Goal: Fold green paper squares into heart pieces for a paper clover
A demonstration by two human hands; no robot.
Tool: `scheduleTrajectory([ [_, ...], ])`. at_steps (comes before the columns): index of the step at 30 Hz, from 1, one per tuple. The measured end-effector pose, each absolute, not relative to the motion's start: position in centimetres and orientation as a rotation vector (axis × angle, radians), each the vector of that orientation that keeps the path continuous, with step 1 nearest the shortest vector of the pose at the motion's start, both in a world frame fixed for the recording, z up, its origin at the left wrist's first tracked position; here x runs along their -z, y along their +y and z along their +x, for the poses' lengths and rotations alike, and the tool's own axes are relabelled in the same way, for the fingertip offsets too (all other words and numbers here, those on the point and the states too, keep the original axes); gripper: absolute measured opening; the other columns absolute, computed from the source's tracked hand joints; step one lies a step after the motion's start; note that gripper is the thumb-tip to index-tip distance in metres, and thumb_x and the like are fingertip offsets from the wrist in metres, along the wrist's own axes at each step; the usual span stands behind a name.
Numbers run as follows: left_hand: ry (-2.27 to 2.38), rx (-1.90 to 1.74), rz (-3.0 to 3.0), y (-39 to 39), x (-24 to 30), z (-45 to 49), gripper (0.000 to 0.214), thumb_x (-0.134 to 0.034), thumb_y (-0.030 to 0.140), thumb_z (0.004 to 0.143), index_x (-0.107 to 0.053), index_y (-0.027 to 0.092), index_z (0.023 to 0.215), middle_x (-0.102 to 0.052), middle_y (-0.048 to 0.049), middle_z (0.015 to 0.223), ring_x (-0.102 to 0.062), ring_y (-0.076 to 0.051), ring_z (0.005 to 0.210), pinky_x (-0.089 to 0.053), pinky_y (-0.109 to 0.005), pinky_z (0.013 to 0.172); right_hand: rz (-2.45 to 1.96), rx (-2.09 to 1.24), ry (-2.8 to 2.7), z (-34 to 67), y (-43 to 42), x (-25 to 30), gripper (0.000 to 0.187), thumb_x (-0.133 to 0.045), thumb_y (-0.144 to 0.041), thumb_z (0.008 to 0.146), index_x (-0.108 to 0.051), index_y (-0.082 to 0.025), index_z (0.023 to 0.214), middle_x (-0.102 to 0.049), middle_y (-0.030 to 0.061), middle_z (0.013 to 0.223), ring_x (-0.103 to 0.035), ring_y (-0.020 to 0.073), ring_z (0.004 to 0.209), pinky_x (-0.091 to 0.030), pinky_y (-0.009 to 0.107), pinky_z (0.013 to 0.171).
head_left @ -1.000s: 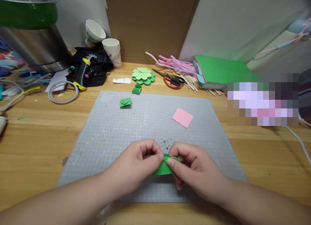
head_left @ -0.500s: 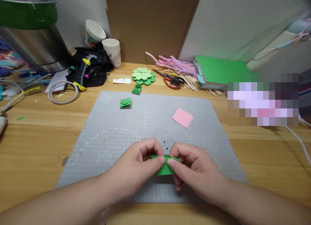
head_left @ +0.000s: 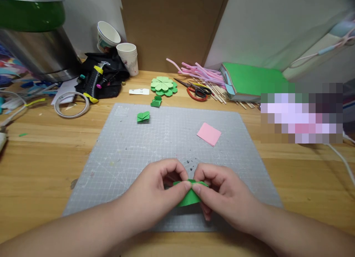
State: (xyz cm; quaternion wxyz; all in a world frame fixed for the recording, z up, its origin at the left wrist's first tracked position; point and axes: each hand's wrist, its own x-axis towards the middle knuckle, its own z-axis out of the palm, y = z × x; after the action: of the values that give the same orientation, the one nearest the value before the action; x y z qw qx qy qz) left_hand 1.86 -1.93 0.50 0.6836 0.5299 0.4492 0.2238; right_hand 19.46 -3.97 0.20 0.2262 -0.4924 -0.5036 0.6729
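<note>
Both my hands meet over the near edge of a grey cutting mat (head_left: pixel 124 153). My left hand (head_left: pixel 158 192) and my right hand (head_left: pixel 219 194) each pinch a small folded piece of green paper (head_left: pixel 189 198) between thumb and fingers, holding it just above the mat. Farther back on the mat lie a folded green heart (head_left: pixel 143 117) at the left and a pink paper square (head_left: pixel 209 134) at the right. Another green folded piece (head_left: pixel 156 101) sits at the mat's far edge, with a light green paper flower (head_left: pixel 163 86) behind it.
The wooden table holds red-handled scissors (head_left: pixel 195 91), pink straws and wooden sticks (head_left: pixel 202 74), a stack of coloured paper (head_left: pixel 249 81), paper cups (head_left: pixel 128 59), a black pouch with tools (head_left: pixel 102 79), a tape ring (head_left: pixel 72 105) and a metal pot (head_left: pixel 36 35). A white cable (head_left: pixel 341 157) runs at right.
The hands stay in place; the green paper's shape between the fingers has shifted slightly, its lower flap now rounder and lower.
</note>
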Motion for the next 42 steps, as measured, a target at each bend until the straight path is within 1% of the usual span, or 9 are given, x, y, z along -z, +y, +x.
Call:
scheduleTrajectory([
  [5,0.989,-0.416,1.317,-1.73,-0.81,1.71,0.008,-0.058,0.023,0.077,-0.056,0.017,0.071,-0.056,0.0012,0.070,-0.051,-0.013,0.068,-0.041,-0.025,0.064,-1.335,-1.823,-1.468,19.50,-3.69,-0.28,0.018,-0.057,-0.026,0.077,-0.044,-0.020,0.065,-0.042,-0.0070,0.053,-0.042,0.0064,0.043,-0.033,0.018,0.042],
  [8,0.977,-0.373,1.342,-1.63,-0.81,1.69,0.007,-0.057,0.022,0.076,-0.056,0.018,0.071,-0.054,0.0024,0.069,-0.049,-0.012,0.066,-0.039,-0.024,0.062,-1.326,-1.803,-1.417,19.47,-3.46,-0.31,0.017,-0.056,-0.028,0.078,-0.047,-0.019,0.066,-0.044,-0.0055,0.057,-0.042,0.0076,0.050,-0.036,0.019,0.047],
  [13,0.939,-0.365,1.273,-1.85,-0.53,1.77,0.009,-0.056,0.023,0.077,-0.054,0.018,0.069,-0.049,0.0045,0.064,-0.044,-0.011,0.062,-0.035,-0.023,0.058,-1.291,-1.746,-1.448,19.41,-3.31,-0.30,0.022,-0.059,-0.030,0.078,-0.046,-0.019,0.064,-0.042,-0.0046,0.060,-0.039,0.0087,0.057,-0.035,0.020,0.052],
  [20,0.944,-0.483,1.086,-1.49,-0.65,1.65,0.012,-0.060,0.024,0.074,-0.053,0.017,0.066,-0.050,0.0040,0.063,-0.044,-0.011,0.063,-0.035,-0.024,0.060,-1.118,-1.929,-1.251,19.81,-3.68,0.20,0.027,-0.053,-0.045,0.086,-0.051,-0.018,0.080,-0.047,-0.0050,0.063,-0.044,0.0075,0.051,-0.038,0.019,0.048],
  [26,0.968,-0.581,1.017,-1.15,-0.29,1.82,0.015,-0.062,0.025,0.074,-0.053,0.017,0.066,-0.053,0.0041,0.063,-0.047,-0.011,0.063,-0.038,-0.023,0.063,-1.095,-2.043,-1.266,19.30,-3.74,0.33,0.025,-0.059,-0.041,0.084,-0.054,-0.017,0.085,-0.049,-0.0033,0.068,-0.047,0.0080,0.057,-0.044,0.021,0.054],
  [29,0.944,-0.601,1.011,-1.07,-0.08,1.85,0.014,-0.061,0.025,0.076,-0.053,0.017,0.068,-0.056,0.0037,0.067,-0.049,-0.010,0.065,-0.039,-0.023,0.065,-1.177,-2.071,-1.229,19.23,-3.73,0.37,0.025,-0.059,-0.041,0.082,-0.054,-0.016,0.083,-0.049,-0.0043,0.063,-0.049,0.0072,0.051,-0.044,0.021,0.050],
  [34,0.865,-0.541,1.017,-1.11,-0.28,1.77,0.016,-0.060,0.026,0.079,-0.055,0.016,0.068,-0.054,0.0037,0.064,-0.048,-0.010,0.063,-0.039,-0.022,0.062,-1.183,-2.204,-1.223,19.52,-3.55,0.11,0.022,-0.060,-0.038,0.079,-0.052,-0.017,0.076,-0.049,-0.0058,0.054,-0.050,0.0066,0.045,-0.041,0.018,0.045],
  [39,0.834,-0.523,0.998,-1.47,-0.33,1.78,0.016,-0.060,0.028,0.079,-0.055,0.016,0.070,-0.059,0.0012,0.067,-0.054,-0.012,0.065,-0.043,-0.026,0.065,-1.120,-2.197,-1.220,19.73,-3.38,0.40,0.030,-0.057,-0.046,0.082,-0.052,-0.016,0.077,-0.057,-0.0021,0.062,-0.056,0.0072,0.048,-0.038,0.016,0.043],
  [42,0.864,-0.496,1.005,-1.65,-0.14,1.87,0.018,-0.061,0.030,0.078,-0.054,0.016,0.070,-0.057,0.0017,0.065,-0.052,-0.011,0.061,-0.042,-0.024,0.061,-1.126,-2.198,-1.196,19.72,-3.35,0.64,0.030,-0.056,-0.046,0.083,-0.055,-0.016,0.080,-0.059,-0.0010,0.063,-0.057,0.0078,0.047,-0.035,0.015,0.041],
])
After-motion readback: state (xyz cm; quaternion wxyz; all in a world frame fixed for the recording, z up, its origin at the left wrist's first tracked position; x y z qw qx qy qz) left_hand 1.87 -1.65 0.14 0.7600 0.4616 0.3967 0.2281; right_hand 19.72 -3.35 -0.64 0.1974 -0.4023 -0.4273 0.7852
